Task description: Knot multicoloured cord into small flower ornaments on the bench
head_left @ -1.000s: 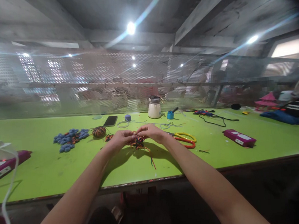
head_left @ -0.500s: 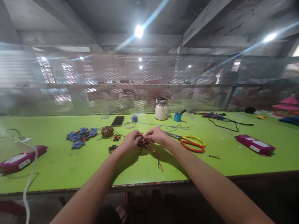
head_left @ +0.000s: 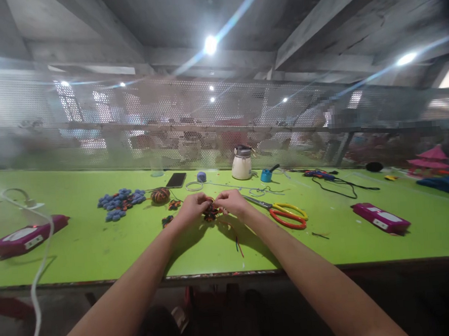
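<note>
Between my two hands is a small knotted cord piece (head_left: 211, 213) in black, orange and red. My left hand (head_left: 192, 209) pinches its left side. The fingers of my right hand (head_left: 231, 203) are closed at its right edge, on the cord; the exact grip is partly hidden. Loose cord ends (head_left: 237, 240) trail down onto the green table (head_left: 131, 255). Left of my hands lie a similar small orange-and-black knot (head_left: 174, 205), a dark knot (head_left: 167, 221) and a ball of brown-and-orange cord (head_left: 160, 195). Scissors (head_left: 288, 216) with red and yellow handles lie beside my right hand.
Blue knotted flowers (head_left: 120, 202) lie at left, near a purple power strip (head_left: 27, 237) with a white cable. Behind stand a phone (head_left: 176, 180), a cream jug (head_left: 241, 164) and a blue pot (head_left: 266, 175). Another purple strip (head_left: 381, 217) is at right. A perforated screen (head_left: 191, 114) borders the table.
My hands have shifted slightly with the knotted piece, which has turned a little between my fingers. The whole view has moved slightly; the things on the table lie as before.
</note>
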A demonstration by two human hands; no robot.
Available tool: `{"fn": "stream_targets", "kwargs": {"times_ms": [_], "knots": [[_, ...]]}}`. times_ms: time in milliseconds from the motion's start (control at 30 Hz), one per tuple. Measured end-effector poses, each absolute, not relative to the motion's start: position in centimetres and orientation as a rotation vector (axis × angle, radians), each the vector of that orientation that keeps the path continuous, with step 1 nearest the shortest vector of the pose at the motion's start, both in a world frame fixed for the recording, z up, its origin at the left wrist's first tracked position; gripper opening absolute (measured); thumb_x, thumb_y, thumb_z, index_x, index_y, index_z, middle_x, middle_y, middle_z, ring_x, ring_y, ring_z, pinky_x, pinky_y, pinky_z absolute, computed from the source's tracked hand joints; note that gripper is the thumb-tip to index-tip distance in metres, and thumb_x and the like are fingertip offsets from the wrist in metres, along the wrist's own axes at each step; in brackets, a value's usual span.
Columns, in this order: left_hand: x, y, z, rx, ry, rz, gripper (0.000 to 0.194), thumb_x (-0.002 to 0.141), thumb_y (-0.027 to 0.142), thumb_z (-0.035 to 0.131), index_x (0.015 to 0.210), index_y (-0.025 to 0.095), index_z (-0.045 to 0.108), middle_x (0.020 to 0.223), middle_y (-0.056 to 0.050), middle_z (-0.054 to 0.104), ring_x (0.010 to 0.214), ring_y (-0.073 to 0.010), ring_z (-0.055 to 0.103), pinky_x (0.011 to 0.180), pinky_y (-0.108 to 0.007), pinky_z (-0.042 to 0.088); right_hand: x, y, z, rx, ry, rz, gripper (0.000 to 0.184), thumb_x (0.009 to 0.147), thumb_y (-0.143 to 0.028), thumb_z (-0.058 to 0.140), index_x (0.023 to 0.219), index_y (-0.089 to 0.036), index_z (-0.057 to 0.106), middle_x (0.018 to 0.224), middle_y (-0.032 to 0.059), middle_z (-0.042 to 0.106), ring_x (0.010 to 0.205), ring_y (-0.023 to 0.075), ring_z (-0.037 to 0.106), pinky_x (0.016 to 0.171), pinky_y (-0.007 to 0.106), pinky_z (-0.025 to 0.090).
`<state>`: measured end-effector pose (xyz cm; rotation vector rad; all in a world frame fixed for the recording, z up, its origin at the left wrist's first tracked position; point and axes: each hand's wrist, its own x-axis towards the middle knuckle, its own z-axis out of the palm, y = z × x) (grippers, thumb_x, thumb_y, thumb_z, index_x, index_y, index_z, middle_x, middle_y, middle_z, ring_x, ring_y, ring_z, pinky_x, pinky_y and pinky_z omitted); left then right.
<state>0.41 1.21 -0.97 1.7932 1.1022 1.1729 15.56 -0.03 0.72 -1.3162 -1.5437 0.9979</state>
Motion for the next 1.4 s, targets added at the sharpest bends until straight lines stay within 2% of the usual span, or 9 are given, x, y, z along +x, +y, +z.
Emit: {"fn": "stream_targets", "kwargs": {"times_ms": [167, 333, 433, 533, 633, 800, 1067, 1233, 1400], "knots": [[0.1, 1.1, -1.0, 1.639, 1.019, 1.168, 0.018, 0.066, 0.029, 0.068, 0.075, 0.013, 0.067, 0.068, -0.007, 0.069, 0.063, -0.0181, 0.061, 0.065, -0.032, 0.047, 15.6, 0.0, 0.5, -1.298, -1.516, 1.074, 0.010, 0.071, -0.013, 0.061, 0.062, -0.013, 0.059, 0.054, 0.0030, 0.063, 0.042, 0.0101, 0.053, 0.040, 0.021, 0.038], [0.0, 1.4, -1.2, 1.577, 0.992, 1.166, 0.022, 0.064, 0.031, 0.070, 0.074, 0.012, 0.067, 0.066, -0.005, 0.067, 0.057, -0.0143, 0.057, 0.059, -0.028, 0.044, 15.6, 0.4, 0.1, -1.280, -1.487, 0.913, 0.004, 0.064, -0.013, 0.066, 0.064, -0.013, 0.062, 0.054, -0.0004, 0.060, 0.049, 0.0092, 0.051, 0.047, 0.020, 0.038], [0.0, 1.2, -1.1, 1.578, 0.966, 1.162, 0.024, 0.063, 0.033, 0.070, 0.074, 0.012, 0.067, 0.064, -0.003, 0.065, 0.057, -0.0131, 0.055, 0.057, -0.026, 0.042, 15.4, 0.2, 0.2, -1.227, -1.486, 0.908, 0.013, 0.061, -0.011, 0.067, 0.074, -0.014, 0.066, 0.064, -0.0007, 0.064, 0.059, 0.0109, 0.056, 0.055, 0.021, 0.042], [0.1, 0.8, -0.9, 1.586, 0.954, 1.163, 0.024, 0.059, 0.033, 0.072, 0.071, 0.013, 0.067, 0.060, -0.001, 0.064, 0.056, -0.0129, 0.054, 0.057, -0.026, 0.041, 15.5, 0.1, 0.3, -1.180, -1.504, 0.975, 0.009, 0.060, -0.008, 0.066, 0.067, -0.014, 0.066, 0.061, -0.0012, 0.064, 0.059, 0.0102, 0.055, 0.059, 0.022, 0.043], [0.1, 0.5, -0.5, 1.594, 0.956, 1.174, 0.022, 0.057, 0.030, 0.074, 0.071, 0.013, 0.070, 0.059, -0.001, 0.066, 0.056, -0.0135, 0.055, 0.060, -0.027, 0.042, 15.7, 0.1, 0.4, -1.149, -1.489, 1.035, 0.007, 0.059, -0.006, 0.066, 0.060, -0.013, 0.064, 0.055, -0.0021, 0.061, 0.054, 0.0084, 0.052, 0.055, 0.021, 0.040], [0.0, 0.4, -0.2, 1.600, 0.976, 1.215, 0.028, 0.058, 0.032, 0.074, 0.079, 0.013, 0.075, 0.069, -0.004, 0.072, 0.065, -0.0169, 0.060, 0.067, -0.029, 0.044, 16.1, 0.0, 0.8, -1.099, -1.448, 1.232, 0.007, 0.062, -0.006, 0.060, 0.064, -0.012, 0.061, 0.048, -0.0013, 0.058, 0.041, 0.0058, 0.044, 0.040, 0.018, 0.028], [-0.1, 0.5, -0.2, 1.592, 1.005, 1.234, 0.030, 0.057, 0.032, 0.076, 0.080, 0.013, 0.077, 0.076, -0.009, 0.075, 0.071, -0.0205, 0.065, 0.075, -0.032, 0.046, 16.8, -0.2, 1.0, -1.022, -1.468, 1.473, 0.013, 0.064, -0.013, 0.066, 0.077, -0.009, 0.065, 0.047, -0.0039, 0.051, 0.038, 0.0026, 0.035, 0.038, 0.016, 0.024], [-0.1, 0.3, 0.1, 1.588, 1.006, 1.253, 0.029, 0.059, 0.030, 0.075, 0.082, 0.013, 0.077, 0.077, -0.009, 0.076, 0.071, -0.0208, 0.065, 0.078, -0.034, 0.047, 16.9, 0.2, 0.6, -1.049, -1.516, 1.340, 0.010, 0.064, -0.016, 0.068, 0.070, -0.012, 0.060, 0.053, -0.0026, 0.053, 0.044, 0.0045, 0.043, 0.042, 0.017, 0.032], [-0.2, 0.3, 0.0, 1.572, 0.970, 1.260, 0.030, 0.059, 0.032, 0.077, 0.083, 0.015, 0.077, 0.083, -0.009, 0.076, 0.078, -0.0218, 0.066, 0.080, -0.033, 0.047, 16.3, 0.3, 0.3, -1.129, -1.668, 1.016, 0.006, 0.070, -0.019, 0.060, 0.070, -0.013, 0.059, 0.052, -0.0027, 0.053, 0.045, 0.0074, 0.044, 0.045, 0.020, 0.033]]}}
